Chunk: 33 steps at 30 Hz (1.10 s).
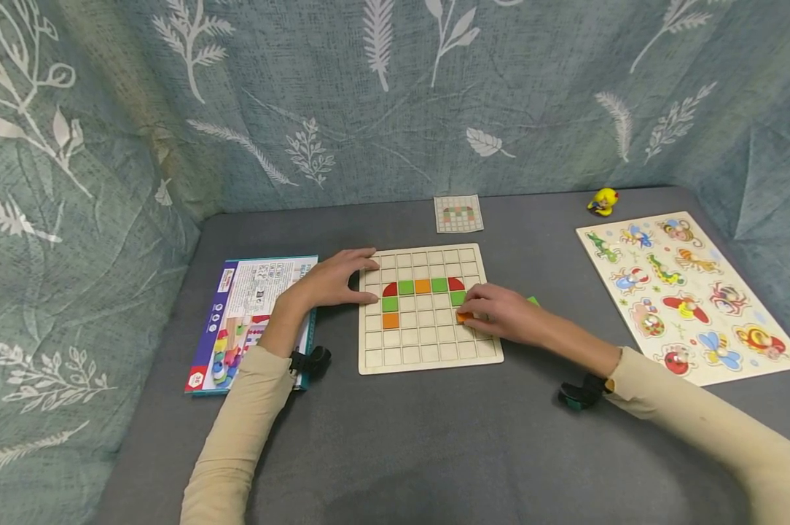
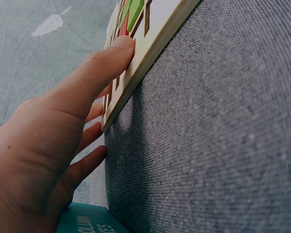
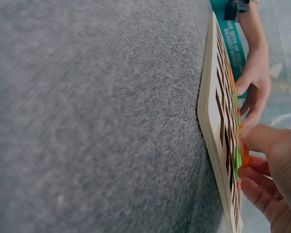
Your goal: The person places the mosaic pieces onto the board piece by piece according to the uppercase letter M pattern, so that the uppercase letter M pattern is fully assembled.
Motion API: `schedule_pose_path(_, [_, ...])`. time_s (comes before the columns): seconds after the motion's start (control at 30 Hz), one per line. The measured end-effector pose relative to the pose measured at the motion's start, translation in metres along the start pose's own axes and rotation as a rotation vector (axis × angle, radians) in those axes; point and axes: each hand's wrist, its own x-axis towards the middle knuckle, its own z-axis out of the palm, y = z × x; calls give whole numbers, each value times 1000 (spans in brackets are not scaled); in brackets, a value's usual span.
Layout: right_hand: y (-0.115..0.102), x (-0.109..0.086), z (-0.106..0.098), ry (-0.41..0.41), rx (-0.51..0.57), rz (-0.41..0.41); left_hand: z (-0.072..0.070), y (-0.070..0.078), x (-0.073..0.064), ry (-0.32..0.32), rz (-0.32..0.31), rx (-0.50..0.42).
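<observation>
A square wooden grid board lies in the middle of the table. On it an arch of tiles shows: red quarter-round pieces at the two upper corners, with green squares and orange squares between and below. My right hand pinches an orange square tile between thumb and fingers, at the board's right side under a green tile. With fingers spread, my left hand rests on the board's left edge, its thumb lying over the rim.
A small pattern card lies behind the board. To the left is a boxed toy set under my left forearm. An insect puzzle board and a yellow toy duck are at the right. A green piece peeks out behind my right hand.
</observation>
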Motion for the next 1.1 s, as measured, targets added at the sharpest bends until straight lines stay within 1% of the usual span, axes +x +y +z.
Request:
schedule_pose_path(0.27, [-1, 5, 0, -5, -13, -8, 0, 0, 1, 1, -1, 0])
schedule_pose_path(0.7, [0, 6, 5, 11, -43, -43, 1, 1, 1, 0, -2, 5])
schedule_pose_path(0.83, [0, 6, 6, 9, -53, -42, 1, 2, 0, 1, 2, 8])
schedule_pose_path(1.1, [-3, 8, 6, 8, -26, -31, 0, 1, -1, 7, 6, 3])
